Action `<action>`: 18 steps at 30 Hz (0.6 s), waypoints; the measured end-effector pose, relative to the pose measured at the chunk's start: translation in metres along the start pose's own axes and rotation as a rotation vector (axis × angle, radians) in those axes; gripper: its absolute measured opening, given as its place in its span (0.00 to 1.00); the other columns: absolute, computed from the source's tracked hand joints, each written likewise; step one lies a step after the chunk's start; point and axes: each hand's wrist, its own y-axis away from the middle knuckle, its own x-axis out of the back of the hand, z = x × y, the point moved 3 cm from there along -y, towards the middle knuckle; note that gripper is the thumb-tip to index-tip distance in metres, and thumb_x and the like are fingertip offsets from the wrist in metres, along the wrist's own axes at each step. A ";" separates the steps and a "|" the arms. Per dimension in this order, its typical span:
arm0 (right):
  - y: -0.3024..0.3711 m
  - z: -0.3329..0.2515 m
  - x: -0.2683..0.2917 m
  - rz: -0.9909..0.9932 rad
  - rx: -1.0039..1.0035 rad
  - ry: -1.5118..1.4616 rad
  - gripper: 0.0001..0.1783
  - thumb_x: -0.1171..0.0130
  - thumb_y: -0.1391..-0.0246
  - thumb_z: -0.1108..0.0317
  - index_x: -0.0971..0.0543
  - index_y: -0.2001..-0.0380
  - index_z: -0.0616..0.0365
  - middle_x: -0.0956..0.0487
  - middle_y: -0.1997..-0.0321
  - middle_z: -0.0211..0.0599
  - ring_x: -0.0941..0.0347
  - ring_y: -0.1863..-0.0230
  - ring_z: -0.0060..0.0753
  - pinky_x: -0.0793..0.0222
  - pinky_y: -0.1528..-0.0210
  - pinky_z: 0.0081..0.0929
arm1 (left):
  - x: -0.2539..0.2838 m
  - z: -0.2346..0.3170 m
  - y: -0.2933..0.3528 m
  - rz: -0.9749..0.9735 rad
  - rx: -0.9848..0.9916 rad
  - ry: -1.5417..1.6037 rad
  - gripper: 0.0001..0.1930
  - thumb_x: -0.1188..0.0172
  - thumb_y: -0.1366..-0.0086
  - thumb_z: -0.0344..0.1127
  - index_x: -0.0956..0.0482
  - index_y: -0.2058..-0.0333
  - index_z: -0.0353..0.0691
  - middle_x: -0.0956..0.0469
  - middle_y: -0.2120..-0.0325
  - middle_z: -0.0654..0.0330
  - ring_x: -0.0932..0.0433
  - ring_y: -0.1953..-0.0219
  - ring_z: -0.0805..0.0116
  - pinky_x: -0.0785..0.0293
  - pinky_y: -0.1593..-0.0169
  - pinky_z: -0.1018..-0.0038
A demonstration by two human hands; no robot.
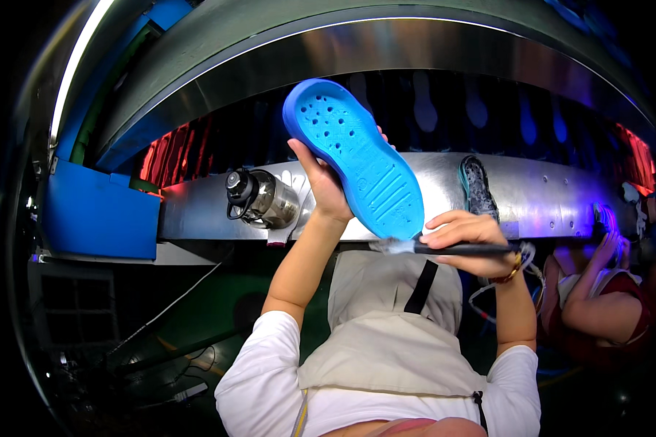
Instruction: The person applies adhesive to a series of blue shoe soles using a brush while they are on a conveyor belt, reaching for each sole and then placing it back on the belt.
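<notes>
A bright blue shoe sole [372, 171] is held up at a tilt, its hollow inner side with holes and grooves facing me. My left hand [326, 188] is closed round its left edge, with fingertips showing at the far side. My right hand [474, 234] is closed on a brush [463, 249] with a black handle and pale bristles. The bristles lie against the near, lower end of the sole, or just beside it; I cannot tell which. The right fingertips are close to that end's right edge.
A metal ledge [430, 175] runs across in front of me. On it stand a clear bottle with a black lid [266, 198] and a dark, teal-edged sole [477, 186]. Beyond lies a dark channel with several soles between red strips [175, 156]. A co-worker's hands [608, 246] are at the right.
</notes>
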 end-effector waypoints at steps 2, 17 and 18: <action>0.004 0.017 0.007 0.065 -0.041 -0.441 0.11 0.39 0.62 0.79 0.22 0.69 0.63 0.23 0.63 0.42 0.28 0.56 0.38 0.35 0.50 0.32 | -0.013 0.006 0.000 -0.090 0.033 0.065 0.49 0.70 0.51 0.77 0.41 0.48 0.34 0.32 0.56 0.46 0.30 0.54 0.52 0.36 0.48 0.54; -0.002 -0.003 -0.023 0.441 -0.103 -0.355 0.11 0.47 0.55 0.82 0.27 0.64 0.69 0.24 0.61 0.46 0.28 0.60 0.27 0.33 0.57 0.20 | -0.012 -0.025 0.028 0.098 0.095 0.033 0.29 0.62 0.37 0.51 0.40 0.48 0.32 0.30 0.55 0.49 0.28 0.54 0.59 0.33 0.50 0.63; -0.004 -0.002 -0.018 0.524 -0.124 -0.309 0.11 0.47 0.55 0.82 0.27 0.64 0.69 0.25 0.61 0.47 0.28 0.60 0.27 0.33 0.57 0.20 | -0.016 -0.026 0.025 0.093 0.095 0.035 0.29 0.62 0.37 0.51 0.40 0.48 0.32 0.30 0.55 0.49 0.28 0.54 0.59 0.33 0.50 0.63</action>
